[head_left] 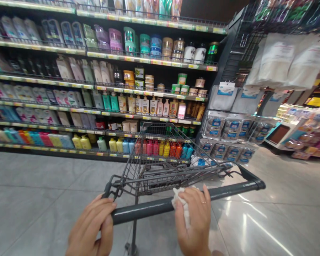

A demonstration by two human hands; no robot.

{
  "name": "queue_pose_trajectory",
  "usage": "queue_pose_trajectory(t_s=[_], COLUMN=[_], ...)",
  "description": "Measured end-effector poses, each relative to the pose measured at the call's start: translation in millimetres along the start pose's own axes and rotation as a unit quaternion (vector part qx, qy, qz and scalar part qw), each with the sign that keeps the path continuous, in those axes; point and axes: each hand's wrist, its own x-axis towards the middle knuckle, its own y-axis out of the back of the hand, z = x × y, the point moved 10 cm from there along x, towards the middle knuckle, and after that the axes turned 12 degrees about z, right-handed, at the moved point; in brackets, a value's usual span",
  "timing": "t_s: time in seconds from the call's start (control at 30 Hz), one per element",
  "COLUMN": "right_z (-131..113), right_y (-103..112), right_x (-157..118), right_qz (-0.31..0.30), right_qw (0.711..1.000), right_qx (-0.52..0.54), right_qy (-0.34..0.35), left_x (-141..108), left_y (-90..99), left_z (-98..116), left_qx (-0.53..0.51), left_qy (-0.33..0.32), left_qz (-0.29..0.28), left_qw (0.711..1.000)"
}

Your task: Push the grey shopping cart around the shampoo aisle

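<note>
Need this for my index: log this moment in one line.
left hand: on handle; right hand: holding tissue against handle; cart: before shelves

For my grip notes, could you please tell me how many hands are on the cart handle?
2: the left hand at the left end of the handle, the right hand near its middle with a crumpled white wipe.

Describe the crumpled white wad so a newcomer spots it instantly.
Find the dark wire shopping cart, then the handlebar across its near end. Near the bar's middle, the right hand holds the white wad against it. A crumpled bit of cloth or tissue, it contrasts with the smooth dark bar.
</note>
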Motion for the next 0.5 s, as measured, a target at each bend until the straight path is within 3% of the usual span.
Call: queue_pose_trajectory(t_s=[0.2,0.33,0.5], right_z=[76,117,150], right_y=[39,57,77], right_x=[6,13,20], right_qz=[0.026,0.032,0.081], right_qw=[0.997,0.992,0.981], right_qx=[-0.075,-0.119,-0.172], right_qy=[-0.015,-0.013,-0.046], left_x=[-5,-7,-9], left_y=[-0.4,-0.8,-0.6], left_z=[-4,-6,-5], left_qx=[0.019,0.006,0.01], left_qy=[-0.032,-0.087,-0.109], left_qz=[-0.018,-0.038,-0.031], left_qw=[0.999,0.995,0.993])
